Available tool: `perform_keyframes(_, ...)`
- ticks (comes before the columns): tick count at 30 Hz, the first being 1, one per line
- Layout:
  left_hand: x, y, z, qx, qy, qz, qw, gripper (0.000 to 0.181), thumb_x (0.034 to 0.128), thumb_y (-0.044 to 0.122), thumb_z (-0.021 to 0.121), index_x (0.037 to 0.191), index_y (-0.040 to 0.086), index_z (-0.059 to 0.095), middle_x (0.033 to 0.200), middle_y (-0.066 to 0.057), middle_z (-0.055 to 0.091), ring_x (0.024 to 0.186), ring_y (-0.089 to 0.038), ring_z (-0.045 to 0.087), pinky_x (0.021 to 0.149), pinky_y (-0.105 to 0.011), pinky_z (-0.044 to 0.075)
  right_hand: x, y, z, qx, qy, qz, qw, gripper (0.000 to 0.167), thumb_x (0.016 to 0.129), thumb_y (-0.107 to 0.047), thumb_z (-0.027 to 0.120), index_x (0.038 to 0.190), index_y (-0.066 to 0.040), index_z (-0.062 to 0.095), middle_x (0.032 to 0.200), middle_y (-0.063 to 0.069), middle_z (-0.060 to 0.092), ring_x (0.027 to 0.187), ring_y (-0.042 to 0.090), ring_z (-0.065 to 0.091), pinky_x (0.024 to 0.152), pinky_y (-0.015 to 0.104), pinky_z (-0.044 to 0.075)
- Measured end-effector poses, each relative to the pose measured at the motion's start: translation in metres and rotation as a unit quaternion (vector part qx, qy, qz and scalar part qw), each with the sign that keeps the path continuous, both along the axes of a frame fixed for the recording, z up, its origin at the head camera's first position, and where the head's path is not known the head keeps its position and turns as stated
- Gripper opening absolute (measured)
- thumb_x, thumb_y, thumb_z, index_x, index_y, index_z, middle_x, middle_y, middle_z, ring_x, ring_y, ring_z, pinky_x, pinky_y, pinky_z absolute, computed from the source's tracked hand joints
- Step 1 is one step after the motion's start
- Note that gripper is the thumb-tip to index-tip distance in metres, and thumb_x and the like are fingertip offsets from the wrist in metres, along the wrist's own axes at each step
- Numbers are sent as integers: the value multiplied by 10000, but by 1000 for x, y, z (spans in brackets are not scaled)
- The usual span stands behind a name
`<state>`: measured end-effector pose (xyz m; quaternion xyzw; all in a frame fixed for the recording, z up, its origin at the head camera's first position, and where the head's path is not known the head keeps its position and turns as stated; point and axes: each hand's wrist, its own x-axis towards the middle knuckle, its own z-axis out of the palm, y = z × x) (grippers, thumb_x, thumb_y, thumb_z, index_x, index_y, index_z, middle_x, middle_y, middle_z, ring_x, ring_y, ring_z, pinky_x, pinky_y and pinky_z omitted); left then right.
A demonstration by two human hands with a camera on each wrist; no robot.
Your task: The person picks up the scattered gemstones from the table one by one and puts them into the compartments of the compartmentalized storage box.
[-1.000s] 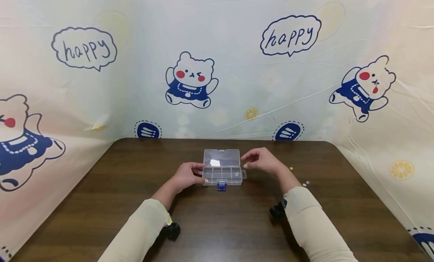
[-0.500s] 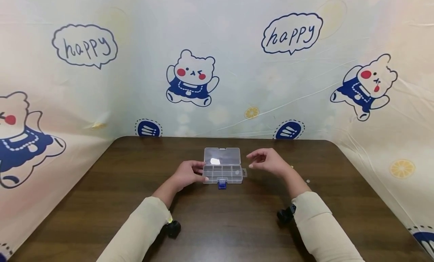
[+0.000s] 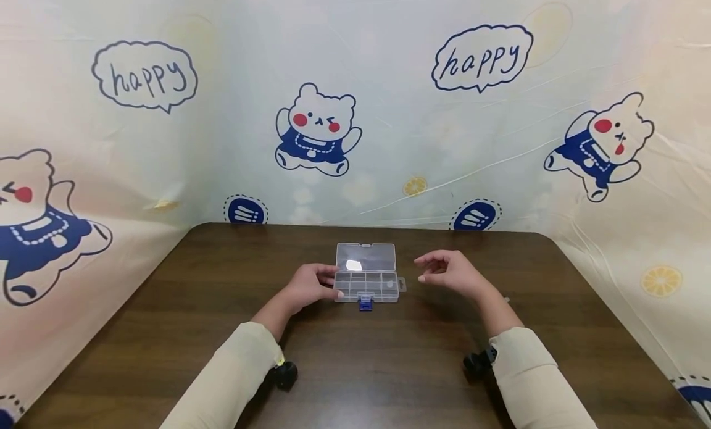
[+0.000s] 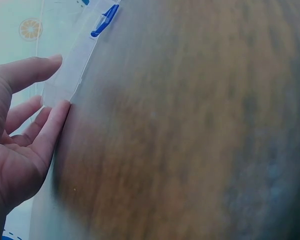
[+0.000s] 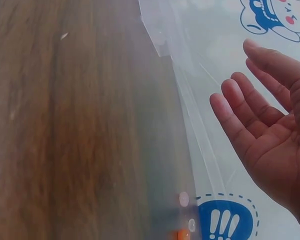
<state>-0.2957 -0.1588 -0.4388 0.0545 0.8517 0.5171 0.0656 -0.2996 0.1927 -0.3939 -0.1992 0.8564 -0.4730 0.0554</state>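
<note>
A clear plastic compartment box (image 3: 365, 287) stands on the table with its lid (image 3: 366, 257) raised at the back and its blue latch (image 3: 365, 304) at the front. One small whitish piece (image 3: 390, 283) shows in a right-hand compartment. My left hand (image 3: 305, 289) holds the left end of the box, thumb at the front corner and fingers behind; in the left wrist view its fingertips touch the box (image 4: 72, 70). My right hand (image 3: 452, 271) hovers right of the box, apart from it, fingers loosely bent with nothing between them in the right wrist view.
The brown table (image 3: 355, 367) meets a printed cloth (image 3: 233, 139) at the back and sides. Small whitish pieces (image 5: 184, 199) and something orange (image 5: 181, 234) lie on the table to the right. My right forearm partly hides that area in the head view.
My right hand has moved right, away from the box, and slightly toward me. The left hand keeps its place on the box. The head view has shifted slightly.
</note>
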Motion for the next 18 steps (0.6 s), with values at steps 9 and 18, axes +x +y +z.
perform_keyframes(9,-3,-1,-2,-70,-1,54,10000,576,705,130,884,1236,110,661,1045,-44,653,958,-213,600,824,-332,542,4,11,1,-55,-14,-7,10000,389,831,-174,790,1184,-60,675,1141,209,647,942,256,622,815,361,542)
perform_keyframes(18,-5,3,-2,-30,22,81,10000,575,702,117,885,1231,93,660,1034,-52,658,945,-216,605,811,-331,544,6,26,2,-46,3,-77,10000,395,832,-201,791,1190,-81,675,1146,193,650,965,265,623,783,384,541)
